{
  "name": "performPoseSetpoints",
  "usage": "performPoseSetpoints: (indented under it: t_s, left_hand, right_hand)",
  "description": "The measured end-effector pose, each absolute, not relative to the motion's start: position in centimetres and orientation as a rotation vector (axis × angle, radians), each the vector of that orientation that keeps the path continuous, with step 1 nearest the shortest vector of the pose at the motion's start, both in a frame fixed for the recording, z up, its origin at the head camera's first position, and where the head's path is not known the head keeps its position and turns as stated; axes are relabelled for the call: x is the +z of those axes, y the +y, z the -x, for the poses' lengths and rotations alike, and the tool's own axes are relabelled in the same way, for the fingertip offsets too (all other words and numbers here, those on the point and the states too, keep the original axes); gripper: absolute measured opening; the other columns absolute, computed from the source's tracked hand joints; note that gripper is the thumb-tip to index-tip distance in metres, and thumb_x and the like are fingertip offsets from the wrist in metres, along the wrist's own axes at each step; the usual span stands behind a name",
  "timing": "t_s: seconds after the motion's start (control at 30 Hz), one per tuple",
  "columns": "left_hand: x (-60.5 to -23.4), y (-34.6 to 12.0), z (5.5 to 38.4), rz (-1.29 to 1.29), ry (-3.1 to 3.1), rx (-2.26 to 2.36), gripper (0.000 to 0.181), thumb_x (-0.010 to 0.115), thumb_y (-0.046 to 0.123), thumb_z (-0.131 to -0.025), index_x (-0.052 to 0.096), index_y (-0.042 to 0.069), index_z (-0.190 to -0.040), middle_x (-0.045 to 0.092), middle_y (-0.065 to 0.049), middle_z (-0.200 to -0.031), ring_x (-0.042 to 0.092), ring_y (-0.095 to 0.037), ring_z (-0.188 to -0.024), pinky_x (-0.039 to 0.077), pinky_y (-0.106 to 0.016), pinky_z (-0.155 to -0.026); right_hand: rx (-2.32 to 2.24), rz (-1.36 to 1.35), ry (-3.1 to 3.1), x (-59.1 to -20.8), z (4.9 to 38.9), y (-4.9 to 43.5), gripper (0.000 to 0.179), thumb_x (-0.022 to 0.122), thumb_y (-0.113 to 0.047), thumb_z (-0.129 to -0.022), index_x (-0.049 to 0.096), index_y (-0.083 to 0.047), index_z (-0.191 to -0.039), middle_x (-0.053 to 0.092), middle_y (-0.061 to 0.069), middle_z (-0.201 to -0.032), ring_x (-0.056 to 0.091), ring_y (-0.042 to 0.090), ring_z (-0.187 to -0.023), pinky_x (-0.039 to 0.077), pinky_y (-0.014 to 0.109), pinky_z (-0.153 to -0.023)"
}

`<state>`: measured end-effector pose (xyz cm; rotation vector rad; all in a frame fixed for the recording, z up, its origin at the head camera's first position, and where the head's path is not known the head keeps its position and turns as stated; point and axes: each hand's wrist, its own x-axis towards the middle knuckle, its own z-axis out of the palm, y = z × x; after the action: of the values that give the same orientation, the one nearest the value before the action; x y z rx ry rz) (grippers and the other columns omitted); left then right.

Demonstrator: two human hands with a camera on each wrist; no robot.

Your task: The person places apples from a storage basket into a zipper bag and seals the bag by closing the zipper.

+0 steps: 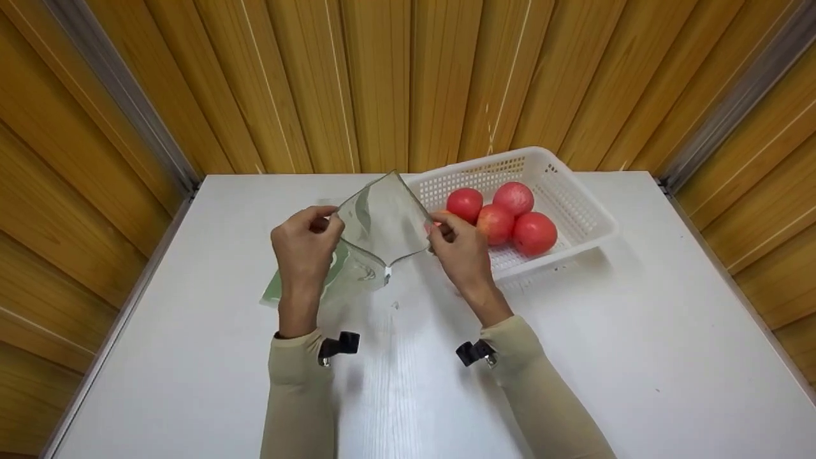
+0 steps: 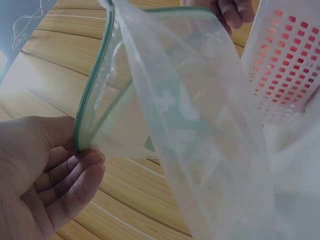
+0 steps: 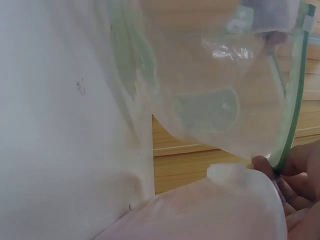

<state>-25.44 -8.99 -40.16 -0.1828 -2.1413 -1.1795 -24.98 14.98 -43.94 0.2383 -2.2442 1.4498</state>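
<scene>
Both hands hold a clear plastic zip bag (image 1: 389, 220) with a green-edged mouth, spread wide into a diamond shape above the table. My left hand (image 1: 306, 245) pinches the left side of the mouth between thumb and fingers. On the opposite side, my right hand (image 1: 464, 255) pinches the rim near the white basket. Pale green printing shows through the bag (image 2: 200, 125) in the left wrist view, and I see no fruit inside. The right wrist view has the right hand (image 3: 302, 187) at the mouth's corner, close to the basket (image 3: 240, 205).
A white perforated basket (image 1: 580, 217) at the back right holds several red fruits (image 1: 535, 233) that look like apples. Something flat and green (image 1: 274, 290) lies partly behind my left hand. Wood-look panels (image 1: 440, 83) wall the white table (image 1: 637, 331) at the back and sides.
</scene>
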Motion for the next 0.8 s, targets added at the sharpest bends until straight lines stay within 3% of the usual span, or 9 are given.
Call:
performPoseSetpoints:
  t_s: [0.13,0.33,0.6,0.8]
  left_hand:
    - [-39.9,-8.5,25.3,0.218,-2.116,-1.159,0.012,0.072,0.003,-0.09,0.084,0.0,-0.091,0.074,-0.008,-0.072,0.067,-0.019,-0.06,0.05,-0.024,-0.056]
    - [-39.7,-7.3,24.9,0.196,-2.185,-1.254,0.014,0.071,0.004,-0.093,0.083,-0.001,-0.094,0.074,-0.006,-0.07,0.065,-0.015,-0.048,0.049,-0.016,-0.047]
    - [-39.5,-6.8,24.7,0.133,-2.272,-1.363,0.014,0.073,0.005,-0.094,0.082,-0.003,-0.1,0.075,-0.009,-0.075,0.069,-0.018,-0.054,0.053,-0.016,-0.05]
    - [-39.5,-6.7,24.7,0.119,-2.288,-1.411,0.014,0.073,0.005,-0.095,0.082,-0.003,-0.102,0.075,-0.009,-0.077,0.071,-0.018,-0.058,0.057,-0.018,-0.053]
  right_hand:
    - [1.324,-0.264,-2.261,-43.9,25.1,15.1,0.018,0.072,-0.002,-0.097,0.079,0.001,-0.113,0.074,0.008,-0.084,0.067,0.019,-0.071,0.057,0.024,-0.067]
    - [1.286,-0.343,-2.294,-43.8,24.9,15.5,0.02,0.073,0.001,-0.096,0.077,0.003,-0.116,0.076,0.012,-0.098,0.07,0.022,-0.082,0.063,0.034,-0.08]
    - [1.184,-0.382,-2.498,-43.2,24.4,18.1,0.029,0.077,-0.006,-0.097,0.072,0.0,-0.125,0.073,0.014,-0.116,0.071,0.029,-0.105,0.061,0.045,-0.095]
    - [1.173,-0.36,-2.75,-42.7,24.5,21.2,0.047,0.084,-0.014,-0.093,0.067,-0.006,-0.136,0.066,0.013,-0.132,0.063,0.036,-0.121,0.059,0.051,-0.097]
